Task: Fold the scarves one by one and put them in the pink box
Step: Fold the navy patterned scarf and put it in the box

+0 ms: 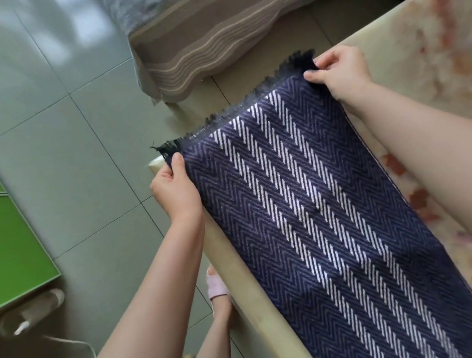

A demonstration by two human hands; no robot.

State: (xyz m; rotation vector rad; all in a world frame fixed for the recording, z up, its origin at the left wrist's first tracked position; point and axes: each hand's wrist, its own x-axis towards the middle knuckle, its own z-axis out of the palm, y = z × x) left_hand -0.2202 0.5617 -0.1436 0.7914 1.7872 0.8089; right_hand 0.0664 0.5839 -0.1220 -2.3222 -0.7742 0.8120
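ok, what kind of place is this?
Probably a room in a home: tiled floor, a striped furniture cover, and a floral-covered table under the navy scarf.

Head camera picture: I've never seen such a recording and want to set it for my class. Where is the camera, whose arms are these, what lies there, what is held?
No machine: a person wears one camera on the head, looking down at their own bare arms. A dark blue scarf with white zigzag stripes lies along a flowery-topped table. The left hand pinches one fringed corner, the right hand the other. Below is tiled floor and a foot in a pink slipper. No pink box shows.
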